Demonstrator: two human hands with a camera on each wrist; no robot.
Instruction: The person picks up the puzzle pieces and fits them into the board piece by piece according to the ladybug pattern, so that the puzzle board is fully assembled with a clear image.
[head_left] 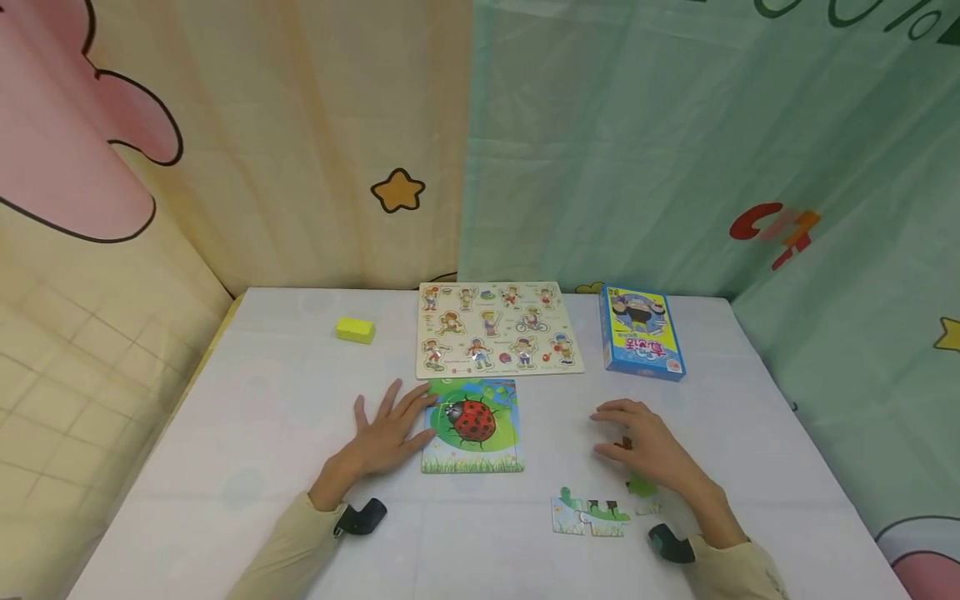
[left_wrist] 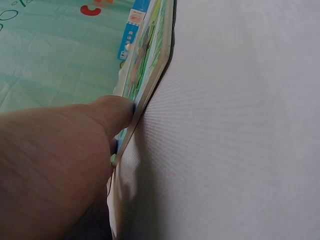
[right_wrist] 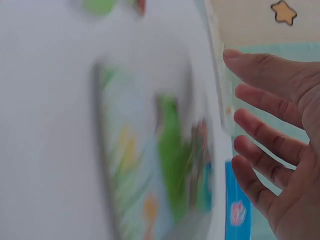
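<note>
A ladybug puzzle (head_left: 474,419) lies flat on the table. My left hand (head_left: 392,435) rests at its left edge with fingers spread, and the thumb (left_wrist: 117,112) touches the board's side in the left wrist view. To the right, my right hand (head_left: 651,446) hovers above the table holding nothing, its fingers apart and relaxed. Beneath and beside it are loose puzzle pieces: a green piece (head_left: 641,485), a brown bit partly hidden by the hand, and a few joined pieces (head_left: 592,515) with grass and flowers. Close to the right wrist camera, a puzzle piece (right_wrist: 145,165) appears blurred.
Behind the ladybug puzzle lies a board of sports figures (head_left: 498,329). A blue and yellow box (head_left: 642,333) is at the back right, a yellow block (head_left: 355,330) at the back left. Printed curtains (head_left: 600,150) hang along the table's far edge.
</note>
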